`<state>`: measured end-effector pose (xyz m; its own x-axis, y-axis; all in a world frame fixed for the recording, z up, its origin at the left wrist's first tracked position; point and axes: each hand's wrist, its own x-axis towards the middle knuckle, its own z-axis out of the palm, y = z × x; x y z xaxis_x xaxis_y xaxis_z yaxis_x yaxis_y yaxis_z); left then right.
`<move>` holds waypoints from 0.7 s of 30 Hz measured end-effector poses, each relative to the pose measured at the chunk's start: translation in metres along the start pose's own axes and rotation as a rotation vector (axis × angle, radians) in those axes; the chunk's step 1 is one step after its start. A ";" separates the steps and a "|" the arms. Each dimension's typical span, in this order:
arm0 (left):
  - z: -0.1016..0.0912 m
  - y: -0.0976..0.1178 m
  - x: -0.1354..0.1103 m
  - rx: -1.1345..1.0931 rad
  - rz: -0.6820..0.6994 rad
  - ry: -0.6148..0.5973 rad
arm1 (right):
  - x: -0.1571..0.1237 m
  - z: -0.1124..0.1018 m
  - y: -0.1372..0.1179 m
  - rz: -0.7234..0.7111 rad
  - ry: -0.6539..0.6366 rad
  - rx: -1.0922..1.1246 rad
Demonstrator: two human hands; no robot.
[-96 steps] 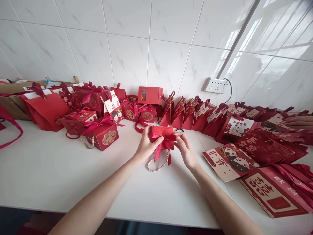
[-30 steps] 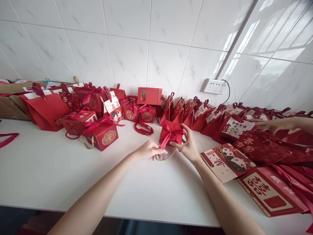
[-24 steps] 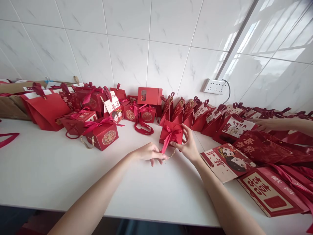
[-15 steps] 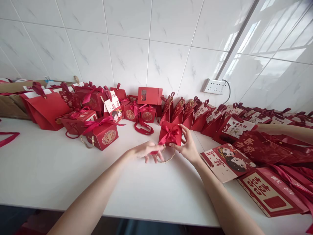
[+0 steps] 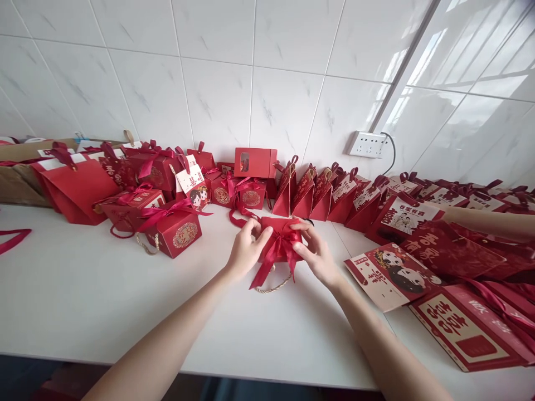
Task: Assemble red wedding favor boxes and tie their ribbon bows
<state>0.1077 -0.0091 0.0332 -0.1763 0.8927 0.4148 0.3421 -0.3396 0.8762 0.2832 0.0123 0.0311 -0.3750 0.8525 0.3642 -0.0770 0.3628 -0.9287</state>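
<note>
A small red gift box with a red ribbon bow on it is between my two hands, just above or on the white table. My left hand grips its left side, thumb on the front near the bow. On the right side, my right hand holds the box with the fingers at the top edge and the thumb by the bow. Two ribbon tails hang down toward me. A twisted gold cord handle loops out below the box. The box's back and underside are hidden.
Finished-looking red boxes with bows stand to the left, beside a cardboard carton. A row of red bags lines the wall. Flat printed cards and a red box lie right. Another forearm reaches in from the right.
My left hand has come up from the ribbon and cord to the left side of the box. The box has moved slightly toward me and left, and the bow's tails now hang down in front.
</note>
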 end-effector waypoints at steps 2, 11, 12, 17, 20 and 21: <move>0.002 -0.001 -0.002 0.032 0.017 0.010 | 0.001 0.002 -0.001 -0.004 0.076 0.005; 0.006 -0.006 -0.006 0.098 0.036 0.061 | 0.002 0.002 0.000 0.068 0.133 0.112; 0.006 -0.006 -0.006 0.097 0.033 0.069 | 0.002 0.002 0.001 0.079 0.133 0.129; 0.007 -0.009 -0.006 0.077 0.028 0.104 | 0.003 -0.001 0.008 0.077 0.123 0.232; 0.007 -0.009 -0.005 0.066 0.058 0.106 | 0.004 -0.001 0.010 0.092 0.126 0.300; 0.007 -0.009 -0.005 0.064 0.067 0.107 | 0.005 -0.001 0.010 0.096 0.133 0.316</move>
<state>0.1122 -0.0082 0.0219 -0.2477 0.8306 0.4988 0.4137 -0.3749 0.8297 0.2814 0.0201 0.0238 -0.2728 0.9259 0.2613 -0.3374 0.1622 -0.9273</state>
